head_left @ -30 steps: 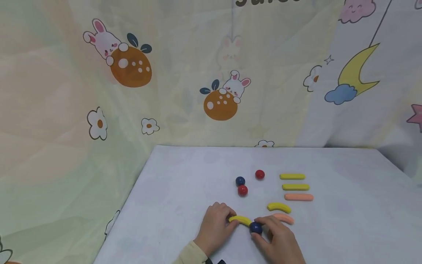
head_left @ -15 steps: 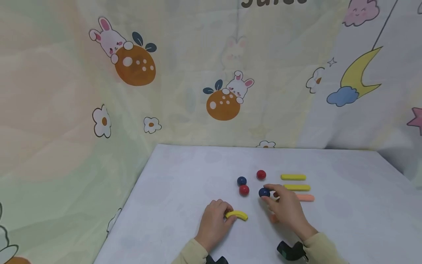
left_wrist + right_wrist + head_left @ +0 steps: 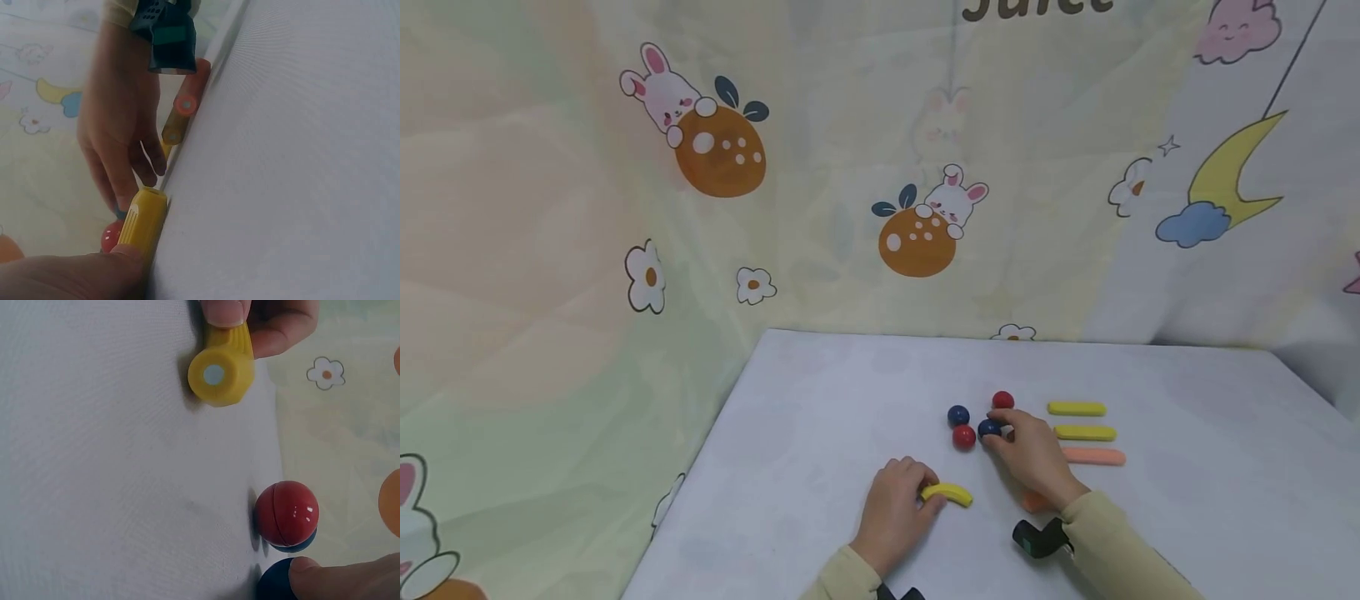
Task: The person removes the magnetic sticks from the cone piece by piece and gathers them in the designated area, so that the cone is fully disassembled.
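Fingers of the left hand (image 3: 893, 515) curl over one end of a curved yellow stick (image 3: 948, 495) and hold it down on the white desk (image 3: 820, 433); the left wrist view shows the thumb pressed on that end, and the right wrist view shows a pale blue dot on its free end. The right hand (image 3: 1033, 457) reaches farther up the desk and pinches a dark blue ball (image 3: 988, 428) between thumb and fingertips, the ball resting on the desk. That ball sits just beside a red ball (image 3: 964, 437) on its left, with a second dark blue ball (image 3: 958, 415) and a second red ball (image 3: 1002, 401) close behind, so the four make a tight cluster. To the right of the cluster lie three straight sticks in a row, one behind another: two yellow sticks (image 3: 1077, 409) and, nearest the person, an orange stick (image 3: 1093, 457). Another orange piece (image 3: 1034, 502) peeks out from under the right wrist, mostly hidden. A dark strap with a green patch (image 3: 1036, 537) sits on that wrist, below a pale yellow sleeve (image 3: 1112, 550). Nothing on the desk holds the pieces; they all lie loose on its surface. Behind the desk hangs a printed curtain (image 3: 587, 250) with rabbits, flowers, a moon and a cloud. At its top edge brown lettering (image 3: 1037, 7) is cut off by the frame; only the lower parts of the letters show, which seem to read "Juice".
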Motion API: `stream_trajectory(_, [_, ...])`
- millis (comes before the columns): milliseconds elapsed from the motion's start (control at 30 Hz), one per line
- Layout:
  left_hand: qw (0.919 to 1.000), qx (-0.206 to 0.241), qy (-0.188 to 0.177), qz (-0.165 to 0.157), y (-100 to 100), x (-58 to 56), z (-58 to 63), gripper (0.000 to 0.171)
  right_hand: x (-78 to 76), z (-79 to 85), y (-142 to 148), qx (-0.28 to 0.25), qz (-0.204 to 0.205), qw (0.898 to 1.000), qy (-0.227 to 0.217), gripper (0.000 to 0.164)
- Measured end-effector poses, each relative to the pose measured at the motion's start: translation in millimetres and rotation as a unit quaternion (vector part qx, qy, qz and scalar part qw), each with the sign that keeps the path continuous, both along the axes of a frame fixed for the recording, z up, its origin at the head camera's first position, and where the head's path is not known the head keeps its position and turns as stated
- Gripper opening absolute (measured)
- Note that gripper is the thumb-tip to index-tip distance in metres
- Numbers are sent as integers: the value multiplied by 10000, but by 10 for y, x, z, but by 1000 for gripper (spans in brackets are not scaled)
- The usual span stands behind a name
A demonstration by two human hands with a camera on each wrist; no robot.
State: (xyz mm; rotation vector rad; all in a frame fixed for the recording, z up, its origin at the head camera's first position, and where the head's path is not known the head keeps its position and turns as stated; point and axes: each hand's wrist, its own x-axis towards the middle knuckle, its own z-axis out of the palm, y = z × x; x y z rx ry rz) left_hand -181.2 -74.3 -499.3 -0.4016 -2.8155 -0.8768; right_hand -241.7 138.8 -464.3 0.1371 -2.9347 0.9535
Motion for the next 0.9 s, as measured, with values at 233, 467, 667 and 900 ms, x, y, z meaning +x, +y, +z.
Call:
stream_trajectory(233, [10000,4,-40,47,11,3,-1,18,-30,-42,19,-52,-2,10000,44,50])
stream_trajectory(467, [10000,20,43,32,22,4,-26,18,190,91,48,-103,-316,9993,146,49])
stream_trajectory(667, [9995,305,71,84,19,-3,-61,15,572,83,-157,453,77,9983,365,30])
stream_trajectory(900, [9856,1656,90,344,-73,-41,-31,8,807,-59,-466,976,529,9931,370,23])
